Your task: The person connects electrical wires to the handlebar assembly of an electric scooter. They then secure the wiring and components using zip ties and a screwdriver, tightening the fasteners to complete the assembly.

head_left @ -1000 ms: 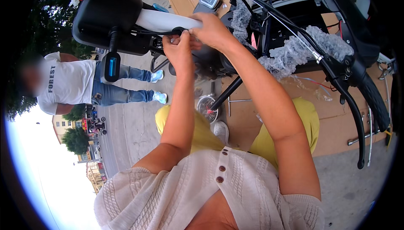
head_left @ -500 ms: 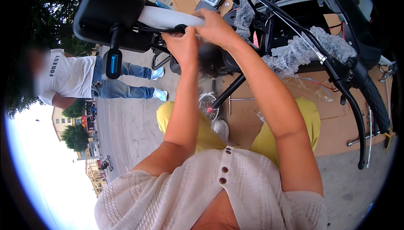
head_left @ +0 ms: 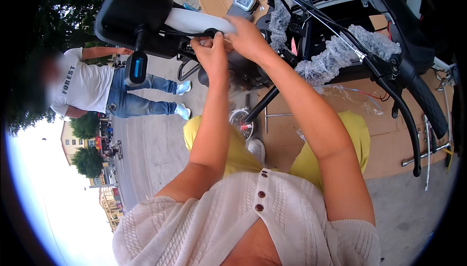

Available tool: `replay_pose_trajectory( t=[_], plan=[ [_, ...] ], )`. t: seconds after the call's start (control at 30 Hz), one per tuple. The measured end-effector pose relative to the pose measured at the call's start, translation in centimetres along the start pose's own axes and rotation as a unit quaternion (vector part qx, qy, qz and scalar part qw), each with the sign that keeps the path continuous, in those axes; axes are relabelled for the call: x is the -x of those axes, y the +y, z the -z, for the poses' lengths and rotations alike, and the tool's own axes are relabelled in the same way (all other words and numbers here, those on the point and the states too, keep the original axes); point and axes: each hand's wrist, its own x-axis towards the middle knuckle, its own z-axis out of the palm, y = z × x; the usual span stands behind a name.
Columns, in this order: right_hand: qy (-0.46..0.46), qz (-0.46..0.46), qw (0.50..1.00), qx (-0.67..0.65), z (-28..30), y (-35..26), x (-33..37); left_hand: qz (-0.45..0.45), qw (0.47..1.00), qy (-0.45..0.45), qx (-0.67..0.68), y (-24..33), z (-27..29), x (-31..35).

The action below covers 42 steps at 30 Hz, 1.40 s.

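Both hands meet at a white tube (head_left: 197, 21) on the black scooter (head_left: 340, 27). The left hand (head_left: 210, 54) is closed, fingertips pinching a small black ring (head_left: 210, 32) at the tube's end. The right hand (head_left: 246, 37) curls over the tube beside it, gripping. The tube looks stiff and smooth, likely slippery, so a hold near the joint seems surest. The ring seems light and easy to drop. Bubble wrap (head_left: 335, 54) sheathes the handlebar (head_left: 408, 91). A person (head_left: 87, 88) stands well apart.
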Motion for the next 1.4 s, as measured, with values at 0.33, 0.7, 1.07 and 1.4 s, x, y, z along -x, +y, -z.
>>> replay_pose_trajectory(
  t=[0.33,0.7,1.07,1.4],
  plan=[
    [0.011,0.037,0.999,0.0,0.6,-0.2,0.0,-0.007,1.0,-0.01,0.021,0.7,-0.6,0.8],
    [-0.033,-0.071,0.997,-0.012,0.2,0.5,-0.5,0.02,0.999,0.038,0.03,1.1,-1.5,0.6],
    [-0.023,-0.058,0.998,0.002,-0.1,0.6,-0.8,0.032,0.981,0.088,-0.171,0.8,-1.9,-0.8],
    [-0.022,-0.047,0.999,0.0,-0.2,1.0,-1.0,0.015,0.979,0.127,-0.161,1.8,-3.1,-0.2]
  ],
)
